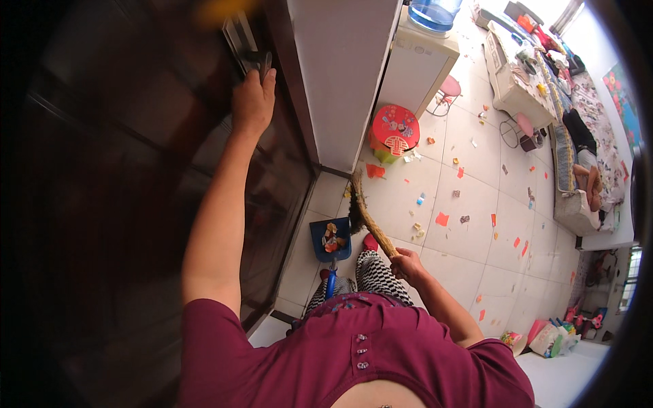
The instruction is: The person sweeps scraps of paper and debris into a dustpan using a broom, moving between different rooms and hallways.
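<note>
My left hand (254,102) reaches up to the dark brown door (136,177) and is closed around its metal handle (253,60). In my right hand (407,265) is the woven straw handle of a broom (373,228), gripped near its end. The broom slants down to the left, its dark bristles beside the wall corner and the dustpan. A blue dustpan (317,239) holding crumpled scraps (332,239) stands on the tiles by my feet, its blue handle (331,282) upright in front of my legs. Neither hand touches the dustpan.
Red, white and yellow litter (442,219) is scattered over the tiled floor (435,272). A red-topped stool (396,128) stands beside a water dispenser (416,58). Farther right are a cream table (517,78), small round stools (449,87), and a sofa (577,211) where a person (586,160) lies.
</note>
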`<state>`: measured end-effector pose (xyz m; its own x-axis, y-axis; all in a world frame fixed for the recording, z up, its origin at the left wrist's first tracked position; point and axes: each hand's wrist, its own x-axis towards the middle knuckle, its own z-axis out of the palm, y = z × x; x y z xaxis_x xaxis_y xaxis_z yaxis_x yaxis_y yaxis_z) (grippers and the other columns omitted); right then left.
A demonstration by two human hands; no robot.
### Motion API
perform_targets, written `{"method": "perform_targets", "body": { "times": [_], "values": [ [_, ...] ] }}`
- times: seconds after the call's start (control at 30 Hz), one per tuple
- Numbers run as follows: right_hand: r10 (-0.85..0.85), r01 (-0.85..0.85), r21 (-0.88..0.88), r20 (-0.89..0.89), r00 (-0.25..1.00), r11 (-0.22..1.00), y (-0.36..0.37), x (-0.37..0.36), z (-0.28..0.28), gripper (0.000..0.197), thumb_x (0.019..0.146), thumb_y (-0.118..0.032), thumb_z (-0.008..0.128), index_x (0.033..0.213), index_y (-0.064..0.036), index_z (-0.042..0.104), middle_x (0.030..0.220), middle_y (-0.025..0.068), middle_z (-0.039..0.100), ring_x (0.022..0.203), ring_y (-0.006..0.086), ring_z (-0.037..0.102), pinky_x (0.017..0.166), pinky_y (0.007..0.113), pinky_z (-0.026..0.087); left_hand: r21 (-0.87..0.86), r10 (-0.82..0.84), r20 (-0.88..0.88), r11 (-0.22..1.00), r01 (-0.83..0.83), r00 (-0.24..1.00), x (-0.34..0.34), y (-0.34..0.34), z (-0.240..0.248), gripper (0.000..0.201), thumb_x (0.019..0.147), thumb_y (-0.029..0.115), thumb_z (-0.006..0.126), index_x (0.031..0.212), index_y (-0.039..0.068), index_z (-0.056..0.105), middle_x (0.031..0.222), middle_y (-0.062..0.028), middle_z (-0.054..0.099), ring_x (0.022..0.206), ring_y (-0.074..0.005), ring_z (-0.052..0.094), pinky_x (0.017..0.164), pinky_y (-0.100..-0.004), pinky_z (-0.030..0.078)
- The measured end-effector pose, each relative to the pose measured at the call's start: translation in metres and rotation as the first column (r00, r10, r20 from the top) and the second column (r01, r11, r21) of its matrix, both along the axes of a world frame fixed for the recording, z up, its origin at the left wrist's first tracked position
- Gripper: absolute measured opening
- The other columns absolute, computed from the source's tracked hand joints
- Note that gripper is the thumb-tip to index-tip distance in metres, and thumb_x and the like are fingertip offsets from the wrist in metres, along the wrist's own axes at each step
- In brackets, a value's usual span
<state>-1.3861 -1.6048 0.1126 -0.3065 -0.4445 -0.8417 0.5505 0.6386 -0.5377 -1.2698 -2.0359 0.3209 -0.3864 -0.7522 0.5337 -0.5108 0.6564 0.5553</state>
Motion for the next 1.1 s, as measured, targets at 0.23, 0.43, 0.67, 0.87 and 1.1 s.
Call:
{"method": "perform_targets", "body": {
  "times": [0.23,0.43,0.67,0.87,1.1],
  "values": [
    [-0.137,0.142,-0.024,0.136,0.981,0.99,-0.003,-0.019,-0.019,0.022,0.078,-0.003,0.049,0.1,-0.0025,0.046,0.059,0.0049,0.045,0.045,0.0131,0.045,0.034,0.024,0.032,-0.022,-0.01,0.217,1.0,0.015,0.976,0.023,0.01,0.03,0.034,0.086,0.03,0.05,0.091,-0.003,0.051,0.08,-0.0237,0.059,0.076,-0.0393,0.057,0.066,-0.0442,0.044],
    [-0.315,0.377,-0.085,0.401,0.86,0.922,-0.023,-0.046,-0.059,0.009,0.08,-0.003,0.045,0.089,-0.0053,0.045,0.063,0.0054,0.045,0.045,0.0125,0.043,0.033,0.02,0.033,-0.195,-0.017,-0.011,0.981,0.014,1.0,0.045,0.114,-0.011,0.046,0.083,0.007,0.053,0.125,-0.001,0.038,0.131,-0.0217,0.035,0.121,-0.0351,0.034,0.099,-0.0403,0.029],
    [-0.424,0.492,0.014,0.528,0.735,0.87,-0.083,-0.053,-0.129,0.009,0.081,-0.009,0.045,0.09,-0.0083,0.045,0.066,0.006,0.046,0.047,0.0103,0.043,0.034,0.018,0.033,0.919,-0.377,0.291,0.364,-0.149,0.879,0.15,0.289,-0.256,0.064,0.077,0.03,0.063,0.123,-0.004,0.035,0.115,-0.0203,0.05,0.105,-0.0301,0.05,0.09,-0.0364,0.039],
    [-0.465,0.49,0.012,0.334,0.82,0.872,-0.023,-0.085,-0.124,0.017,0.08,-0.007,0.045,0.097,-0.007,0.048,0.061,0.0037,0.045,0.045,0.0113,0.043,0.034,0.02,0.032,0.941,-0.581,0.296,0.039,-0.337,0.758,0.118,0.327,-0.3,0.063,0.076,0.028,0.062,0.122,-0.005,0.035,0.103,-0.0195,0.056,0.092,-0.0268,0.058,0.08,-0.0327,0.046],
    [-0.266,0.265,0.031,0.209,0.941,0.964,-0.004,-0.135,-0.082,0.032,0.079,-0.003,0.047,0.11,-0.0049,0.05,0.059,0.0045,0.048,0.044,0.0119,0.046,0.035,0.024,0.035,0.928,-0.135,0.266,-0.234,-0.291,0.955,0.098,0.337,-0.291,0.052,0.077,0.008,0.054,0.122,0.001,0.03,0.07,-0.0096,0.054,0.044,-0.0138,0.049,0.039,-0.028,0.045]
  ]
}}
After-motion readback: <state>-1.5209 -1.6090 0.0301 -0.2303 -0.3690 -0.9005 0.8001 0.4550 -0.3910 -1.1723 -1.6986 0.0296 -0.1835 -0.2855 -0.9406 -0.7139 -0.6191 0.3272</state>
